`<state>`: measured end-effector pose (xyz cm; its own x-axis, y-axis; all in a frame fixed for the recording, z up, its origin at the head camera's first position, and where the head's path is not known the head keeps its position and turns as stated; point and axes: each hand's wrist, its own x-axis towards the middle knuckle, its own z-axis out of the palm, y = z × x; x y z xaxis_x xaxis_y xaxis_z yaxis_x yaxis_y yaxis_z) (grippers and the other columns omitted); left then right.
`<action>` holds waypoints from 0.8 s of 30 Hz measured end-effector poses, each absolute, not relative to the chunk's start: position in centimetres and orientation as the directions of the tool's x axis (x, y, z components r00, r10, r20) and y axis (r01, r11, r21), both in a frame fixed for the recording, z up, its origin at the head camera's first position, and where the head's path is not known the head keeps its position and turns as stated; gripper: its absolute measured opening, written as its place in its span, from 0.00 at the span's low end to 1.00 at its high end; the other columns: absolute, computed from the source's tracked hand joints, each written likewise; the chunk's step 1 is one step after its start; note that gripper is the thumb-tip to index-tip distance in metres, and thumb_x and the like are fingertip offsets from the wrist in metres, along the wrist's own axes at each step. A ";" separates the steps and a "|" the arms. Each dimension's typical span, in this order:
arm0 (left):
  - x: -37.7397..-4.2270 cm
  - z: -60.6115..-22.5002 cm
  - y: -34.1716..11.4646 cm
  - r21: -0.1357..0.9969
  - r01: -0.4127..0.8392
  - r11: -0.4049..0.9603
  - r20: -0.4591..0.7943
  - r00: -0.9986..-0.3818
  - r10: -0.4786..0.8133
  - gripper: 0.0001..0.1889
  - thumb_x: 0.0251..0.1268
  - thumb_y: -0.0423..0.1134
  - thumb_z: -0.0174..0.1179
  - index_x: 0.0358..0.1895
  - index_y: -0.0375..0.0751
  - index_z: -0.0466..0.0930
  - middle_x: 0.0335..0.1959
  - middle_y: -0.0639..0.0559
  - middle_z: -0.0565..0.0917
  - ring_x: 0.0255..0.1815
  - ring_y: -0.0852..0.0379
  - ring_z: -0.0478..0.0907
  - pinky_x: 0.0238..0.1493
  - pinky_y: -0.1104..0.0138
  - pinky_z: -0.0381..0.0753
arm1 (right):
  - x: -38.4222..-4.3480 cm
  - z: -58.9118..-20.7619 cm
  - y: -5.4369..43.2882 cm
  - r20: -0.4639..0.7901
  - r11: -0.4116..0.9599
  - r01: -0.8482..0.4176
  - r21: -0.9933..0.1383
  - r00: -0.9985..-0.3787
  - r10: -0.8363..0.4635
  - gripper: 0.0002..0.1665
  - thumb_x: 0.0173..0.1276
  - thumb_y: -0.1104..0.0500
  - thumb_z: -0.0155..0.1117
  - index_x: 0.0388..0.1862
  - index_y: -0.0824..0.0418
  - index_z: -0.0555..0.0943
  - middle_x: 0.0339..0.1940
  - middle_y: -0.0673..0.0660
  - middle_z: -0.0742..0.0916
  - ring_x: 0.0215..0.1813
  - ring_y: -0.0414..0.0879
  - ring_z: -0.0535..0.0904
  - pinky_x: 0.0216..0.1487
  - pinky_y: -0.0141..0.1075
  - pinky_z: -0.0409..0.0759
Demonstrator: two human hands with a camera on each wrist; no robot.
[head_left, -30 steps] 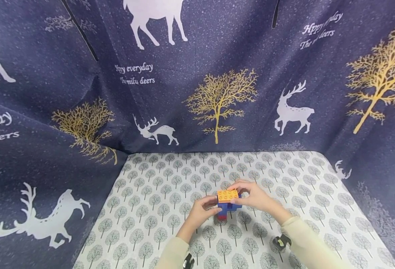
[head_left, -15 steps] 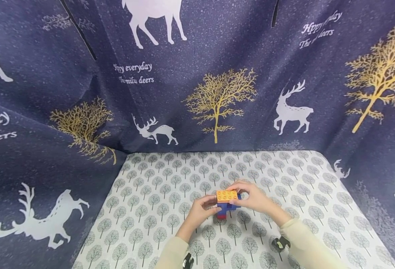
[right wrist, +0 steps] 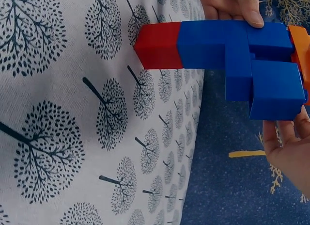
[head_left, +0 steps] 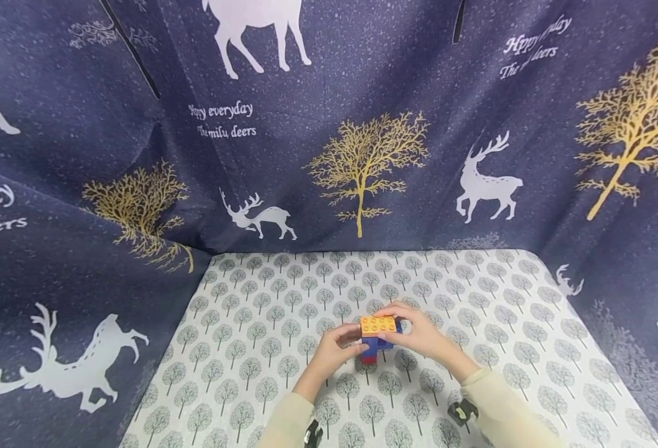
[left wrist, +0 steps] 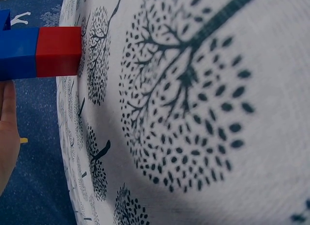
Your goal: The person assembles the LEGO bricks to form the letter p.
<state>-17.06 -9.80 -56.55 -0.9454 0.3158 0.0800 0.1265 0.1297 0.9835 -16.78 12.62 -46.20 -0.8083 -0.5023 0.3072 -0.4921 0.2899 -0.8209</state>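
A stack of toy building bricks stands at the front middle of the table in the head view. Its foot is a red brick, blue bricks form the stepped middle, and an orange studded brick caps it. From the left, my left hand grips the blue part, its thumb lying on a blue brick. My right hand pinches the orange brick across its near and far edges. In the left wrist view the red brick meets the cloth, and only part of the left hand shows.
A white cloth with a tree print covers the table. Dark blue curtains with deer and trees hang behind it and along both sides. A black wrist device sits at the right sleeve.
My right hand has shifted slightly left along the orange brick. The left hand and the stack look nearly unmoved, and the head view has shifted a little.
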 end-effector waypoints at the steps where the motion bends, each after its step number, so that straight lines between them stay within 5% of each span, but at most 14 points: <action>1: -17.1 -56.6 -9.8 0.983 0.132 0.129 0.085 -0.945 0.316 0.23 0.57 0.41 0.68 0.57 0.42 0.78 0.53 0.49 0.82 0.55 0.53 0.79 0.59 0.67 0.78 | -16.8 -46.2 12.6 0.301 0.295 -0.485 -0.823 -0.814 -0.498 0.21 0.58 0.65 0.71 0.52 0.64 0.81 0.45 0.58 0.83 0.44 0.50 0.77 0.46 0.46 0.79; 10: -17.0 -56.6 -9.8 0.981 0.137 0.140 0.088 -0.946 0.311 0.22 0.56 0.42 0.69 0.56 0.46 0.79 0.52 0.52 0.83 0.54 0.55 0.79 0.58 0.69 0.77 | -18.2 -49.8 13.0 0.270 0.282 -0.437 -0.854 -0.836 -0.478 0.22 0.59 0.60 0.71 0.53 0.54 0.81 0.49 0.52 0.82 0.47 0.45 0.74 0.48 0.45 0.76; 16: -16.7 -56.4 -9.9 0.979 0.137 0.151 0.085 -0.947 0.309 0.21 0.57 0.42 0.69 0.56 0.47 0.79 0.52 0.52 0.83 0.54 0.54 0.79 0.59 0.67 0.77 | -17.9 -50.2 12.6 0.287 0.257 -0.430 -0.866 -0.846 -0.450 0.22 0.56 0.65 0.72 0.52 0.58 0.82 0.48 0.55 0.83 0.47 0.46 0.75 0.50 0.52 0.75; 24: -16.7 -56.1 -9.8 0.981 0.131 0.145 0.080 -0.946 0.315 0.22 0.57 0.44 0.68 0.56 0.46 0.79 0.52 0.53 0.82 0.55 0.55 0.79 0.59 0.69 0.77 | -16.4 -47.5 12.3 0.240 0.255 -0.368 -0.894 -0.875 -0.420 0.20 0.59 0.64 0.71 0.52 0.63 0.81 0.48 0.58 0.83 0.47 0.47 0.75 0.49 0.43 0.74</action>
<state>-16.74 -9.81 -56.14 -0.9459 0.3145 0.0796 0.1308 0.1451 0.9807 -16.42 12.26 -47.52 -0.8753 -0.4197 0.2404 -0.3680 0.2555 -0.8940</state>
